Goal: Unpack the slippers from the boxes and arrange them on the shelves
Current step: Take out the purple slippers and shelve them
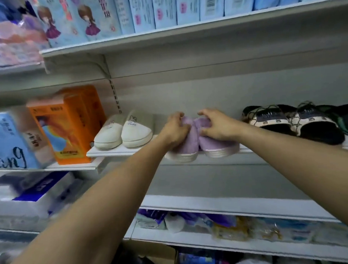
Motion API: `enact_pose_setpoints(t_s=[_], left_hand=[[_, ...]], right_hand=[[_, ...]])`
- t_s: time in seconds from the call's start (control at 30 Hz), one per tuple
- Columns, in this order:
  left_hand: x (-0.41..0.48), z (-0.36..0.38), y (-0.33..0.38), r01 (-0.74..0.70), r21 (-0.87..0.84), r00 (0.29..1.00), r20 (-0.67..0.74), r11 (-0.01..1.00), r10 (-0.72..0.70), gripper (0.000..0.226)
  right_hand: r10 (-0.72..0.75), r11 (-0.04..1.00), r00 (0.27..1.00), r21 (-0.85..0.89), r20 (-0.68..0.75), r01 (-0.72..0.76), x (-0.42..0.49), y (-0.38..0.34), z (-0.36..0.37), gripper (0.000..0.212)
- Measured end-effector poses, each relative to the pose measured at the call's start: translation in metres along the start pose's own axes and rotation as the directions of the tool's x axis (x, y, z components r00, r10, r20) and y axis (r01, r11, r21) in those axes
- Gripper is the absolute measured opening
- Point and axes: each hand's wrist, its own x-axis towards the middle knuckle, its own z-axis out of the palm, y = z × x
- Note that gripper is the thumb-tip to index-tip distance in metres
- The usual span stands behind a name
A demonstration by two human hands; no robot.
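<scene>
A pair of fluffy purple slippers with white soles sits at the front edge of the middle shelf [130, 151], heels toward me. My left hand [176, 128] grips the left purple slipper [186, 149] from above. My right hand [216, 125] grips the right purple slipper [219, 147] the same way. To their left stands a pair of cream and grey slippers [123, 132]. To their right lies a pair of black strappy sandals [293, 121]. A brown cardboard box [153, 253] shows at the bottom, partly hidden by my left arm.
An orange pack [70, 123] and a blue tissue pack [9, 141] stand on the left shelf. Light blue packets [165, 11] fill the top shelf. Packaged goods [221, 227] lie on the shelf below, white tissue packs [29, 198] at lower left.
</scene>
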Motion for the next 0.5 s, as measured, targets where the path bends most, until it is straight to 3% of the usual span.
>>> enact_pose_setpoints(t_s=[0.07, 0.13, 0.23, 0.37, 0.5], left_hand=[[-0.006, 0.002, -0.004, -0.023, -0.093, 0.997, 0.072, 0.995, 0.030, 0.066], [-0.019, -0.007, -0.014, -0.102, -0.075, 0.976, 0.185, 0.992, 0.115, 0.091], [-0.038, -0.023, -0.037, -0.299, 0.268, 0.907, 0.379, 0.916, 0.186, 0.127], [-0.027, -0.024, -0.037, -0.391, 0.382, 0.895, 0.372, 0.837, 0.248, 0.126], [0.006, -0.030, -0.034, -0.354, 0.435, 0.915, 0.345, 0.828, 0.210, 0.114]], right_hand=[[-0.010, 1.000, 0.998, 0.028, 0.062, 0.009, -0.011, 0.002, -0.002, 0.074], [-0.009, 0.996, 0.987, -0.082, 0.163, 0.023, -0.030, 0.001, -0.007, 0.095], [0.041, 0.916, 0.956, -0.393, 0.292, 0.080, -0.054, 0.003, -0.006, 0.113], [-0.032, 0.871, 0.975, -0.472, 0.218, 0.134, -0.046, 0.001, 0.002, 0.091], [0.052, 0.910, 0.988, -0.415, 0.142, 0.012, -0.018, -0.005, 0.004, 0.087]])
